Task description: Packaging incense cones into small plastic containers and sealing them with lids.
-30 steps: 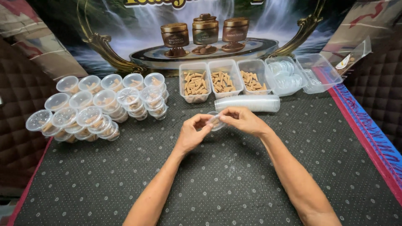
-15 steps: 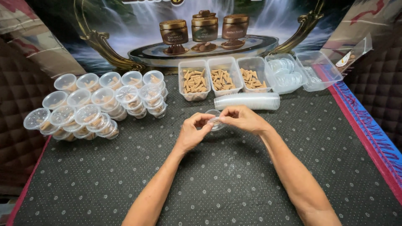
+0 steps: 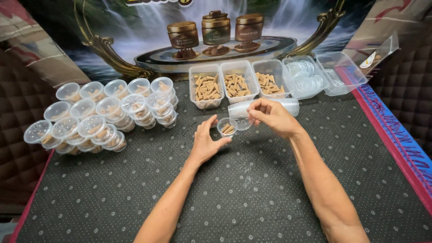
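Two hands (image 3: pixel 204 144) (image 3: pixel 270 117) over dotted dark mat (image 3: pixel 252 189) (backdrop maybe printed).

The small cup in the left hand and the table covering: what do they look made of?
The small cup looks like thin clear plastic, glossy: its brown cones show through the wall. The table covering looks like dark matte fabric or felt with pale printed dots; which one is unclear.

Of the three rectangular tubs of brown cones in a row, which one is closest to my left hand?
The leftmost tub, nearest the stacked round cups; the other two sit farther right, beyond the left hand.
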